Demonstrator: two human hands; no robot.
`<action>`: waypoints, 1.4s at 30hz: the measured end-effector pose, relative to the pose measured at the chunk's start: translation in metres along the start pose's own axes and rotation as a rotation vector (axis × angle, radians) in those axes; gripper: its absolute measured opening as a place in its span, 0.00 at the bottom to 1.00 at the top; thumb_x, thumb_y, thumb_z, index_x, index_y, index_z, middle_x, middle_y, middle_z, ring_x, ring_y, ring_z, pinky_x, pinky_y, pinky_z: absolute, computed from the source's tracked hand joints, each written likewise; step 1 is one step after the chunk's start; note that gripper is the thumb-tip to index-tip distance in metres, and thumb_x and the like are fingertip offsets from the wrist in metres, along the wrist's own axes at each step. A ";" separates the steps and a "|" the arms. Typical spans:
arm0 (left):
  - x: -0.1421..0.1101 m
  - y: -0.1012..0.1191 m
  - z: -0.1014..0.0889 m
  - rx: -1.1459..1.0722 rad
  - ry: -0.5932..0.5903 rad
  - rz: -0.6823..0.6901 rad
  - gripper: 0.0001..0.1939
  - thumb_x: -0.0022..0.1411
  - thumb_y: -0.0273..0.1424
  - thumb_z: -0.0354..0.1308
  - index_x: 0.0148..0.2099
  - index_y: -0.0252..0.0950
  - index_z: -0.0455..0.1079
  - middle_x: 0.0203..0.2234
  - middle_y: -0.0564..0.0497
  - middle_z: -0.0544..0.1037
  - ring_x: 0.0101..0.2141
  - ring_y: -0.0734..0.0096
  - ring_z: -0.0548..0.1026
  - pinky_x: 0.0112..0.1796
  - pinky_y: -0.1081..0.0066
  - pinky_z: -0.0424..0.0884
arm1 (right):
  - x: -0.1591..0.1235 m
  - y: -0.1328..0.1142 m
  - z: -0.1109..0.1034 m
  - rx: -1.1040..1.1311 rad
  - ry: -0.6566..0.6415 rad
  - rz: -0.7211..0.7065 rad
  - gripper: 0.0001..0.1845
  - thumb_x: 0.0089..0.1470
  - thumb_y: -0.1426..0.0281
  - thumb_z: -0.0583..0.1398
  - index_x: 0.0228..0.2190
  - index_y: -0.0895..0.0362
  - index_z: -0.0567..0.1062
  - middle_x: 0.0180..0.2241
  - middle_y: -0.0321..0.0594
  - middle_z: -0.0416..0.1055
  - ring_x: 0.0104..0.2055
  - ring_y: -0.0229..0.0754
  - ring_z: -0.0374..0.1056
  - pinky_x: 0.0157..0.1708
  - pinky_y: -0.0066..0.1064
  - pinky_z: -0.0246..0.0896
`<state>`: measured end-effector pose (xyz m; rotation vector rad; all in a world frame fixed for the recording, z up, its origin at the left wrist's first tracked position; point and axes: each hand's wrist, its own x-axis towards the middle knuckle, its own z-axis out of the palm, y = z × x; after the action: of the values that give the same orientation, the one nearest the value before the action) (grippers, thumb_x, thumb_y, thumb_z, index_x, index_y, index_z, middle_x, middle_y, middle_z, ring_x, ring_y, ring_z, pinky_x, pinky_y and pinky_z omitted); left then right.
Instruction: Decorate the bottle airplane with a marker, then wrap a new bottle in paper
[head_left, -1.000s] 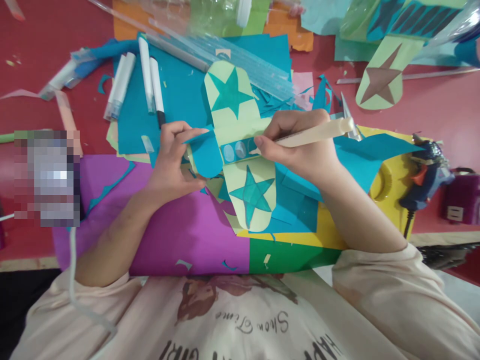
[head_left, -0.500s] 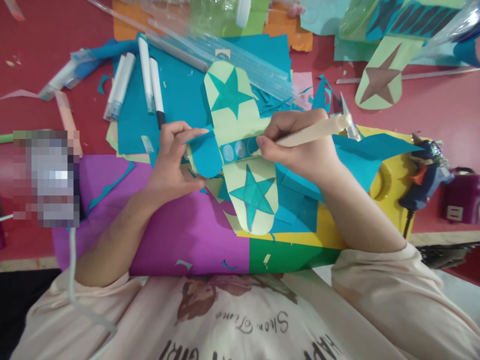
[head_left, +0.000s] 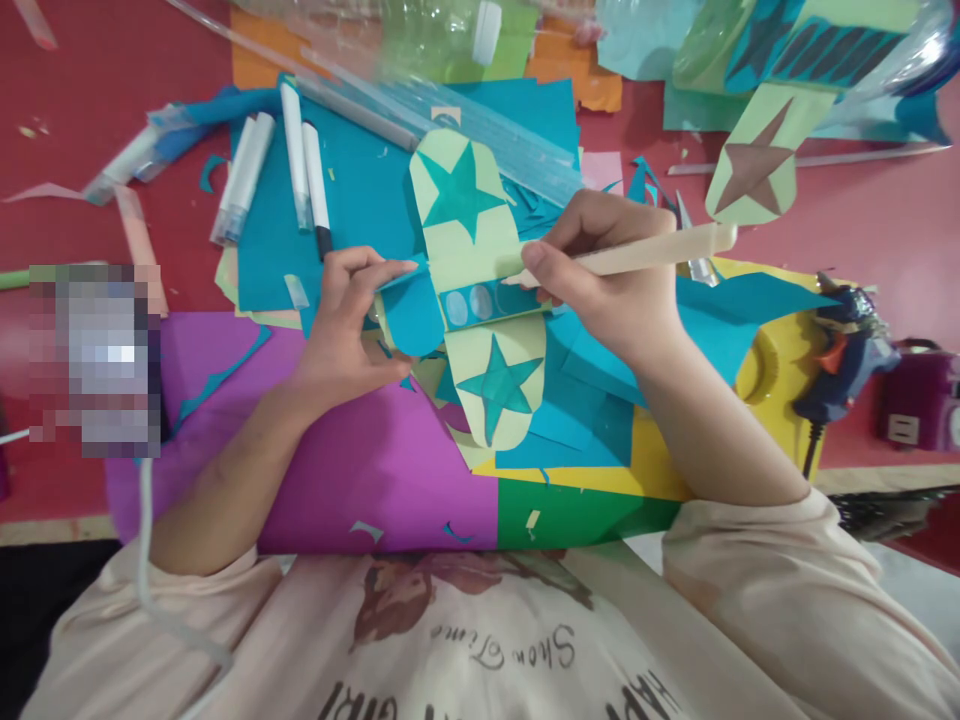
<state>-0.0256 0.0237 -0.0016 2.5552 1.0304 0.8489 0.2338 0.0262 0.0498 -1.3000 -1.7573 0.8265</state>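
Your pale-green cutout (head_left: 472, 257) carries teal stars (head_left: 461, 193) and a blue strip (head_left: 496, 308) patterned with whitish discs (head_left: 480, 300). To the cutout's right, your pen (head_left: 660, 249) is cream; to the cutout's lower left, a sheet (head_left: 360, 450) is purple; farther left, the table (head_left: 67, 100) is red.

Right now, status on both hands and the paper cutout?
Left hand holding paper cutout by its blue rounded end. Right hand gripping pen, tip at blue strip. Nothing covers either green star.

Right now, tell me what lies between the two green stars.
In the head view, pale green paper and a blue strip with pale circles lie between the upper star and lower star. The pen in the right hand points there.
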 end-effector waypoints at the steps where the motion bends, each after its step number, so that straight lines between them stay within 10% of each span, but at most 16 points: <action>1: 0.000 0.000 0.000 0.000 0.003 0.002 0.32 0.60 0.47 0.57 0.62 0.41 0.55 0.46 0.45 0.60 0.51 0.57 0.67 0.47 0.55 0.74 | 0.000 0.001 0.001 -0.006 0.001 -0.007 0.22 0.55 0.52 0.61 0.21 0.54 0.65 0.18 0.32 0.67 0.21 0.35 0.64 0.21 0.29 0.64; 42: -0.001 -0.001 0.000 -0.013 0.008 0.000 0.33 0.58 0.45 0.58 0.62 0.42 0.55 0.46 0.46 0.61 0.51 0.57 0.68 0.47 0.54 0.74 | 0.001 0.000 0.001 -0.131 0.002 -0.071 0.22 0.55 0.58 0.58 0.18 0.53 0.56 0.17 0.34 0.58 0.21 0.35 0.55 0.20 0.31 0.54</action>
<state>-0.0265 0.0236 -0.0028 2.5429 1.0238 0.8643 0.2325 0.0271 0.0496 -1.3137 -1.8717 0.6794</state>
